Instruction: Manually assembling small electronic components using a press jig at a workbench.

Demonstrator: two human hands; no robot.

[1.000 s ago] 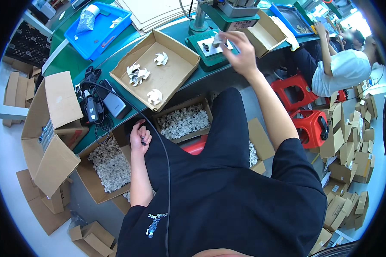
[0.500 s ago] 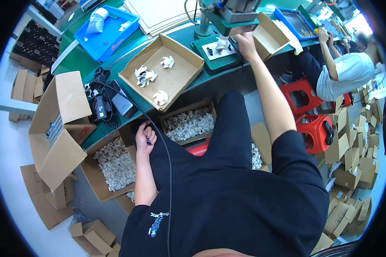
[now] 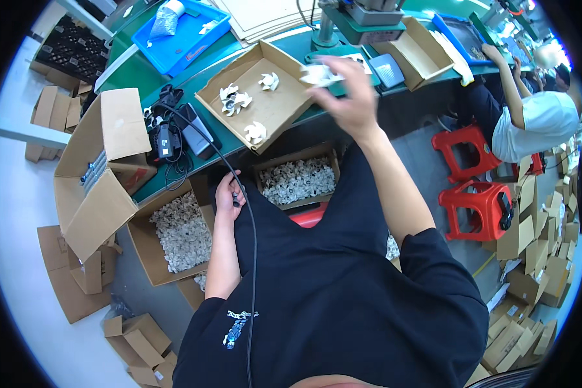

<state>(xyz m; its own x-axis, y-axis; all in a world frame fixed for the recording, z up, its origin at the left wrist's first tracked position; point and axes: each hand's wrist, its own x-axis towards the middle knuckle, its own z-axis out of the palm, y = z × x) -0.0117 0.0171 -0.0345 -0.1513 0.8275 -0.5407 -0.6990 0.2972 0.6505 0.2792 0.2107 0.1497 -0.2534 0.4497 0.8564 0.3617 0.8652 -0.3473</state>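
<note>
My right hand (image 3: 352, 103), smeared by motion, grips a white impeller (image 3: 319, 75) in its fingertips just right of a shallow cardboard tray (image 3: 284, 107). Several white finned impellers (image 3: 255, 132) lie apart in that tray. Behind the hand stands a green bench press (image 3: 362, 29), its base partly covered by my fingers and the part. Resting by my left thigh, my left hand (image 3: 228, 194) is curled around something small and dark that I cannot make out. A black cable (image 3: 247, 213) passes beside it.
Boxes of small white parts (image 3: 181, 236) (image 3: 297, 181) stand below the bench edge. Left on the bench are a blue bin (image 3: 181, 42), black adapters (image 3: 168, 142) and an open carton (image 3: 119, 129). To the right are another cardboard tray (image 3: 417, 55), red stools (image 3: 475, 210) and a seated person (image 3: 540, 123).
My right hand has come away from the press, back and left toward the tray, now with a white impeller in its fingers. My left hand stays by the thigh. The view has shifted slightly.
</note>
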